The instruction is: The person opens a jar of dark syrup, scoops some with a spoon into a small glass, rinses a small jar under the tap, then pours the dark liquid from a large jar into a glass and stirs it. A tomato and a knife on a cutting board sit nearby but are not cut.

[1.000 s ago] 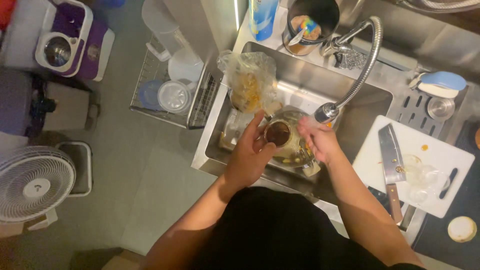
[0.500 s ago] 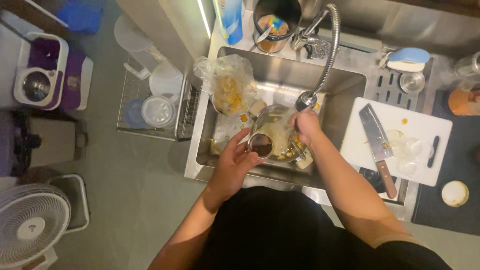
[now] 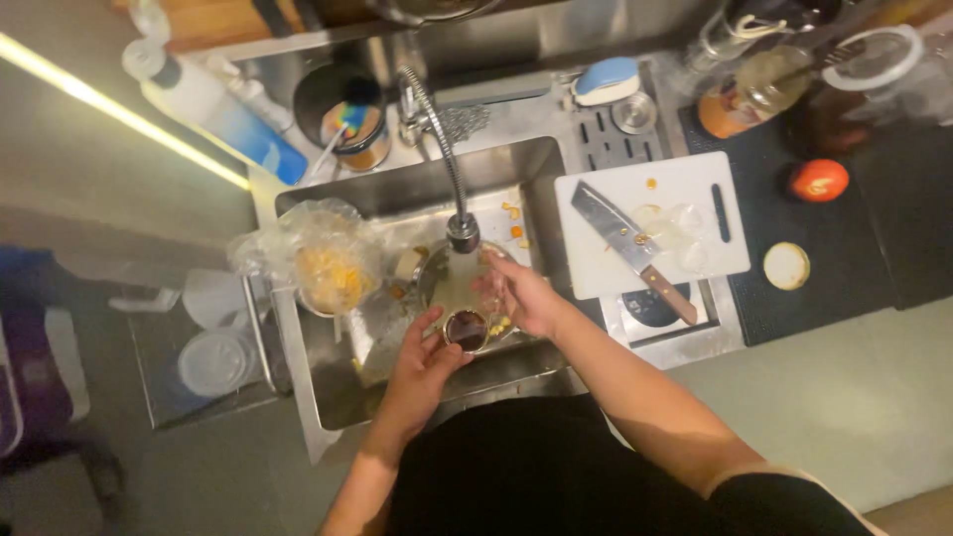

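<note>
Left hand [image 3: 425, 359] fingers curled in a grip, right hand [image 3: 523, 295] cupped, forearms converging.

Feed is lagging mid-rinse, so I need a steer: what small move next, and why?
Probably tilt the small dark-filled glass cup toward the spring-neck faucet head. The left hand holds it beside the round bowl in the steel sink; the right hand is alongside.

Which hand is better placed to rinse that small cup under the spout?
Probably the left hand: it already grips the small cup just below the faucet head. The right hand hovers open beside the cup, holding nothing.
</note>
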